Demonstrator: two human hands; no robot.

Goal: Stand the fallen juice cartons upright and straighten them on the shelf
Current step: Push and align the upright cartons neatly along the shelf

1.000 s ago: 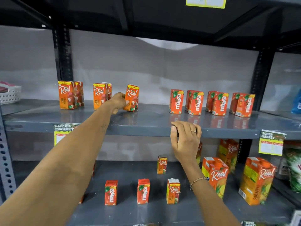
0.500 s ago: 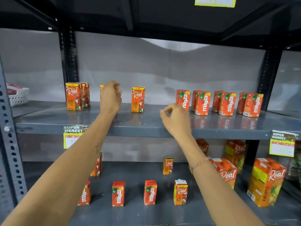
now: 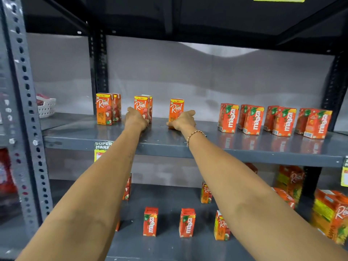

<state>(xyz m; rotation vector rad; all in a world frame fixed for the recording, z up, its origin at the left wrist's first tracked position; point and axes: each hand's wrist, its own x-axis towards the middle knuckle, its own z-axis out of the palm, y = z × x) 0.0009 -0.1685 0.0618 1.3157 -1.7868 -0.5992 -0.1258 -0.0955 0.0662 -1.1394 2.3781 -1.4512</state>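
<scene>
On the grey middle shelf small orange Real juice cartons stand upright: a pair at the left, a pair in the middle and a single one. My left hand is wrapped around the base of the middle pair's front carton. My right hand grips the lower part of the single carton. To the right, red Maaza cartons stand in several pairs, turned slightly askew.
A white basket sits far left on the shelf. The lower shelf holds small Maaza cartons, small Real cartons and large Real cartons at the right. A perforated steel upright stands at the left.
Both hands have reached forward from mid-air onto the Real cartons: the left onto the middle pair, the right onto the single carton. The view has shifted to the left.
</scene>
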